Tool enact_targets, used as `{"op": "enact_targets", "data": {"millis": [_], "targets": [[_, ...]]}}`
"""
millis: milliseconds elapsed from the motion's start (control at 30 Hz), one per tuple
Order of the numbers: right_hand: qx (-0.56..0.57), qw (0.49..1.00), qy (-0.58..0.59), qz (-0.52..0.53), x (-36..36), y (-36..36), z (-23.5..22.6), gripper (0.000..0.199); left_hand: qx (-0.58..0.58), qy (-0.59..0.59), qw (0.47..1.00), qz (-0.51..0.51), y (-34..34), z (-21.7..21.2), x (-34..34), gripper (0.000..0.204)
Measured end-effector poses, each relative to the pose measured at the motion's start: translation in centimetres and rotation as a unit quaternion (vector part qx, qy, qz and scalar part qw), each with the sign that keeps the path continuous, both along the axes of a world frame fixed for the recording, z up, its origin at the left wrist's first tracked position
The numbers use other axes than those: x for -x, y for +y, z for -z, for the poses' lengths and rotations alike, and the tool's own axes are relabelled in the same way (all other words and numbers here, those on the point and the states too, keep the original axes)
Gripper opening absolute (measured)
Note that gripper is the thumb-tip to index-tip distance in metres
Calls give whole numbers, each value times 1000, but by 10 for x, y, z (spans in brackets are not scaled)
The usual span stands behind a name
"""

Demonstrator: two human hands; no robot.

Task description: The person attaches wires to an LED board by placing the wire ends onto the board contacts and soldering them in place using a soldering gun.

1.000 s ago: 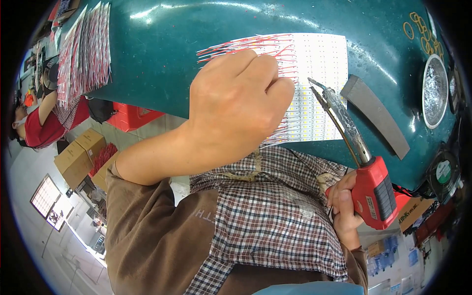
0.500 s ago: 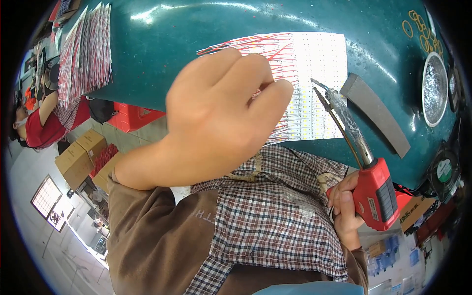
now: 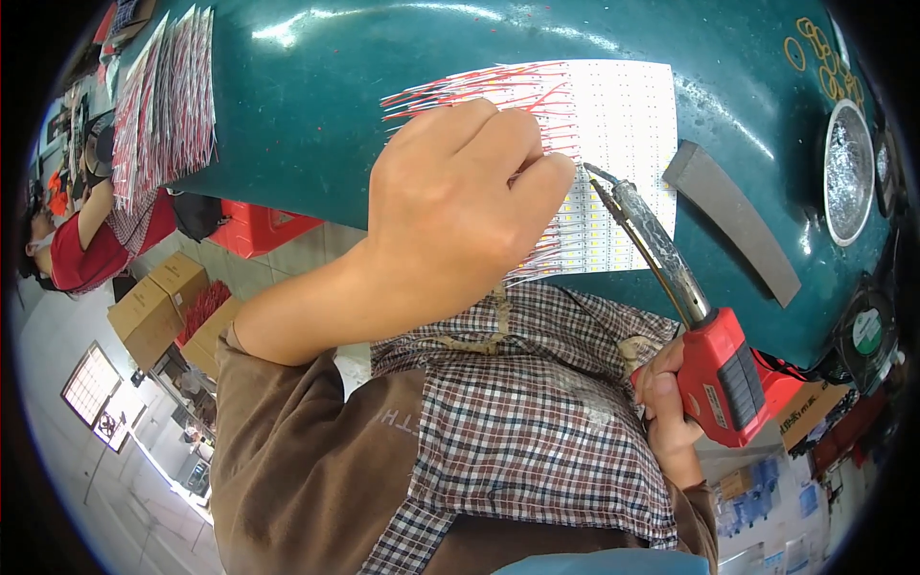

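Observation:
A white LED circuit board panel (image 3: 628, 105) lies on the green table, with rows of small yellow LEDs. Thin red and white wires (image 3: 479, 84) fan out from its left part. My left hand (image 3: 460, 196) is closed in a pinch above these wires; its fingertips are turned away, so what they hold is hidden. With my right hand (image 3: 666, 398) I grip the red handle of a soldering gun (image 3: 728, 379). Its metal barrel slants up over the panel, a thin feed tube beside it. The tip is close to my left thumb and forefinger, at the wired rows.
A grey curved block (image 3: 733, 225) lies right of the panel. Beyond it are a metal dish (image 3: 848, 172), yellow rubber bands (image 3: 822, 57) and a small fan (image 3: 865, 333). Bundled wired strips (image 3: 168, 105) lie at far left, near a person in red (image 3: 144, 235) and a red stool (image 3: 259, 228).
My left hand has shifted a little right over the wires. The soldering gun in my right hand has moved left, bringing its tip close to the left fingers.

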State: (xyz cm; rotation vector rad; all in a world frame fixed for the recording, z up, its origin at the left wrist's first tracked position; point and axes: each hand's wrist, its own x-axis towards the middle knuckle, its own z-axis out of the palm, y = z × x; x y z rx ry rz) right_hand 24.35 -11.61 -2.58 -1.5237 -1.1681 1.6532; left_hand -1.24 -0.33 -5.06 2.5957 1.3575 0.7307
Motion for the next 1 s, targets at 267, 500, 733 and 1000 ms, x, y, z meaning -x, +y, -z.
{"op": "enact_targets", "data": {"millis": [267,500,733,1000], "targets": [[25,999,8,41,6,1,-2,14,-9,-1,1000,0,0,2,0,21],[-21,998,33,40,5,3,0,15,-3,6,1000,-3,-1,0,0,21],[-6,999,24,31,2,3,-4,18,-8,2,1000,-9,-1,3,-1,22],[22,998,31,54,4,0,-8,22,11,-6,1000,-16,-4,-4,-1,23]]}}
